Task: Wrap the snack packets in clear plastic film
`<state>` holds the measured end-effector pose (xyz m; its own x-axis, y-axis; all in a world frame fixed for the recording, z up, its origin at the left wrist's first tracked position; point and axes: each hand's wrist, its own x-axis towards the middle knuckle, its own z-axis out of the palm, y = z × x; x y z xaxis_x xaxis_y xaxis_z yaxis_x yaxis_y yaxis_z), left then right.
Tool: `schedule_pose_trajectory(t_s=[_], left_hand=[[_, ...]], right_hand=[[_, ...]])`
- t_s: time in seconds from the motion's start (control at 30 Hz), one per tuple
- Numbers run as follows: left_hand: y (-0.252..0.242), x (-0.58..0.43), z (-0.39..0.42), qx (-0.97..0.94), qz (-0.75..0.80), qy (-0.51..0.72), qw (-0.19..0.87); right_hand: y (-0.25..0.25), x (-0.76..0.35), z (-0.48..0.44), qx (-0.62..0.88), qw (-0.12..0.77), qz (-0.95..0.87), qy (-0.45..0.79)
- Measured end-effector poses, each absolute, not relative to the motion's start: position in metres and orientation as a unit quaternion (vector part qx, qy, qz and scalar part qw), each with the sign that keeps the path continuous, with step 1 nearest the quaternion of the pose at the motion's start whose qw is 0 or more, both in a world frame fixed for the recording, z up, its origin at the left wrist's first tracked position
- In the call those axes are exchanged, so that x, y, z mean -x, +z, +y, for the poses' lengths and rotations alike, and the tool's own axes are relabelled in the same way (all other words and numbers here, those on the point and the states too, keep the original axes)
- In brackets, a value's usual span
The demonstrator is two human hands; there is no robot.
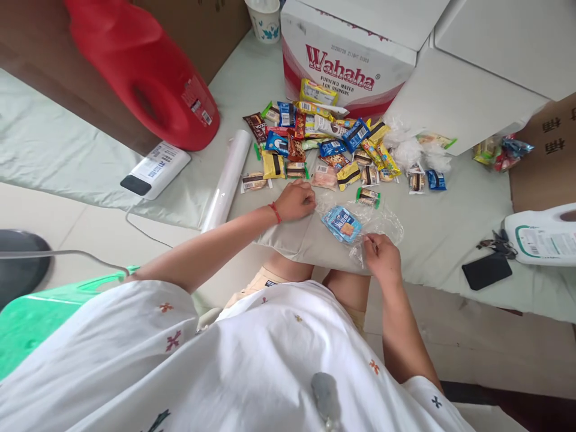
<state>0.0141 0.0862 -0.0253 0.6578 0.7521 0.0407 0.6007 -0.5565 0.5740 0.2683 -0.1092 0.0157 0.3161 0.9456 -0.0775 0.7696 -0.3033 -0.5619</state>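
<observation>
A clear plastic bag (387, 223) lies at the table's front edge with blue snack packets (342, 224) in it. My right hand (382, 257) is closed, its fingertips pinching the bag's right side. My left hand (296, 201), with a red string at the wrist, is curled beside the bag's left edge; whatever its fingers hold, if anything, is hidden. Just behind the bag is a small green-ended packet (368, 197). A pile of mixed wrapped snacks (330, 146) spreads out farther back, with a pink packet (324, 177) near my left hand.
Behind the snacks stands a Wahaha box (342, 72). On the left are a red jug (157, 90), a white device (157, 170) and a plastic roll (228, 180). Crumpled clear bags (411, 147), a black pouch (486, 271), keys (497, 245) and a white bottle (542, 237) are on the right.
</observation>
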Motion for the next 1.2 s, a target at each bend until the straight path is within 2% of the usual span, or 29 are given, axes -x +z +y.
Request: schedule_pose_trajectory(t_s=[0.13, 0.3, 0.47, 0.53, 0.6, 0.8, 1.0, 1.2], left_hand=[[-0.017, -0.022, 0.065, -0.845, 0.446, 0.143, 0.259], [-0.006, -0.031, 0.053, -0.843, 0.426, 0.194, 0.263], [-0.01, -0.043, 0.056, -0.822, 0.477, 0.173, 0.26], [-0.014, -0.046, 0.057, -0.814, 0.492, 0.168, 0.259], [-0.018, -0.047, 0.055, -0.815, 0.496, 0.172, 0.245], [-0.025, -0.05, 0.048, -0.818, 0.512, 0.166, 0.205], [-0.017, -0.065, 0.048, -0.813, 0.54, 0.124, 0.179], [-0.016, -0.07, 0.053, -0.84, 0.507, 0.087, 0.172]], right_hand=[[0.023, -0.273, -0.08, 0.783, 0.129, -0.583, 0.171], [0.018, -0.278, -0.046, 0.782, 0.067, -0.597, 0.166], [0.003, -0.279, -0.034, 0.774, 0.123, -0.572, 0.243], [0.001, -0.278, -0.038, 0.77, 0.16, -0.566, 0.248], [0.002, -0.277, -0.043, 0.782, 0.158, -0.554, 0.239], [0.012, -0.266, -0.05, 0.811, 0.013, -0.544, 0.217], [0.008, -0.256, -0.036, 0.773, 0.098, -0.583, 0.23], [0.002, -0.25, -0.02, 0.773, 0.098, -0.549, 0.303]])
